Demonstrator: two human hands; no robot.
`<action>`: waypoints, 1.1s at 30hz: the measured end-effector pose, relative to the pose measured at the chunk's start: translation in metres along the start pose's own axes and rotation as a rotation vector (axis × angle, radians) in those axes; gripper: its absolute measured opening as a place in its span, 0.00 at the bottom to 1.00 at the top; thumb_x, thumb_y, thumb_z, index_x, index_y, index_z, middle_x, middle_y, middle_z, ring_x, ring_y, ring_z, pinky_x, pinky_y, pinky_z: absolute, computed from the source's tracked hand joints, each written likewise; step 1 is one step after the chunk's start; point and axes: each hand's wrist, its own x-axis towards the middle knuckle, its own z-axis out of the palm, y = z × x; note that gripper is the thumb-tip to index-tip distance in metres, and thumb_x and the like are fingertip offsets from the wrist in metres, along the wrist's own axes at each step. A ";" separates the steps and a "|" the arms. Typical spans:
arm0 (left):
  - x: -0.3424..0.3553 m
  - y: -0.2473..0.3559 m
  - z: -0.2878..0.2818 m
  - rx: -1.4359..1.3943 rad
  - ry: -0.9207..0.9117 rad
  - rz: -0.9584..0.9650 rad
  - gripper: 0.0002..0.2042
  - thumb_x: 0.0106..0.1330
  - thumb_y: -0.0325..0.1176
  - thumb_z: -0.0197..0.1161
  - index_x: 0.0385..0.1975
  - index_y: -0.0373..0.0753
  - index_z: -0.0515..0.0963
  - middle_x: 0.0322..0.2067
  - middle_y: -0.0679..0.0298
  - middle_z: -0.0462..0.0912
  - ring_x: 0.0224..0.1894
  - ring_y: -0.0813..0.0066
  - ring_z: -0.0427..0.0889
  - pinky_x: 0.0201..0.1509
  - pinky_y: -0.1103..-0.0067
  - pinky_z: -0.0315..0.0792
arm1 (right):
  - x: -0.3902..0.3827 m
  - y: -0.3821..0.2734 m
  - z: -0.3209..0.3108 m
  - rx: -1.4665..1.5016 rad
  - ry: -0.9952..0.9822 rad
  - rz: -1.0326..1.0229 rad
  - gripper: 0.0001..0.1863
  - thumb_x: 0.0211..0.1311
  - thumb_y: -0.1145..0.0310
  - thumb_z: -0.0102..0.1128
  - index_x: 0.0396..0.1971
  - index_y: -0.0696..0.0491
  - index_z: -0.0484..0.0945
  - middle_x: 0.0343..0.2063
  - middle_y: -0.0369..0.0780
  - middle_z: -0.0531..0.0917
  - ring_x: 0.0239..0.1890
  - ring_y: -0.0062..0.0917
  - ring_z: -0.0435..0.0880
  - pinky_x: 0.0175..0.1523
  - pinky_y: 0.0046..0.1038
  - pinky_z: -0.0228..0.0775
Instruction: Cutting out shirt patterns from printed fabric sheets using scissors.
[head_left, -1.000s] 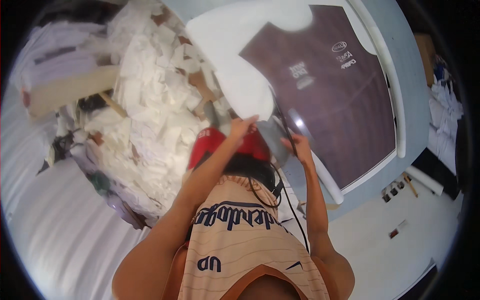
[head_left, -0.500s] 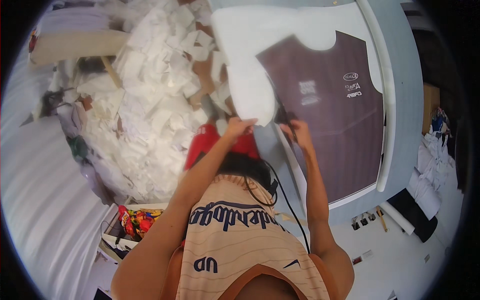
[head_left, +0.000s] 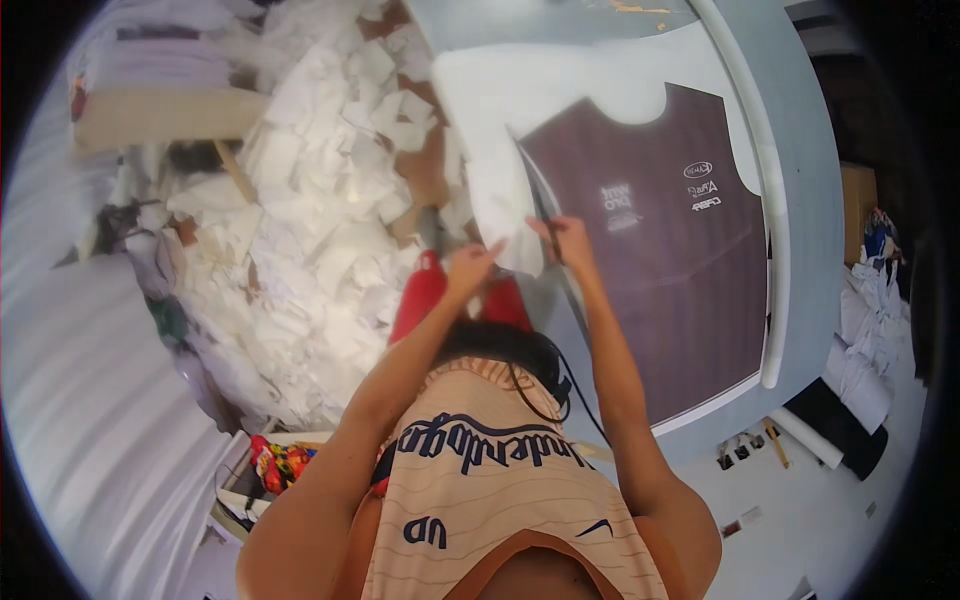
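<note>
A dark brown shirt-shaped panel (head_left: 660,250), printed with small white marks, lies on the blue-grey table. Along its left side a white margin strip (head_left: 505,215) of the sheet hangs partly loose, parted from the dark edge lower down. My left hand (head_left: 468,270) pinches the lower end of this strip, fingers closed. Beside the panel's left edge, my right hand (head_left: 565,242) is closed around what look like dark scissors (head_left: 545,200), blades pointing away from me. Motion blur and my fingers hide their handles.
A large heap of white scraps (head_left: 320,230) covers the floor at left. The table (head_left: 800,130) bears a long white roll (head_left: 770,250) along the panel's right side. A black cable (head_left: 585,395) hangs by my right forearm. An open box (head_left: 245,480) with colourful packets stands at lower left.
My right hand and the scissors have moved up and left along the panel's edge. My left hand has dropped slightly, and the white strip has swung with it.
</note>
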 end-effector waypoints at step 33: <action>0.283 0.291 0.007 1.142 -0.529 1.683 0.32 0.71 0.56 0.60 0.73 0.55 0.68 0.77 0.55 0.57 0.79 0.49 0.52 0.78 0.52 0.46 | 0.099 -0.042 0.202 0.971 0.832 0.127 0.22 0.62 0.56 0.76 0.18 0.53 0.76 0.11 0.28 0.71 0.12 0.12 0.67 0.19 0.21 0.57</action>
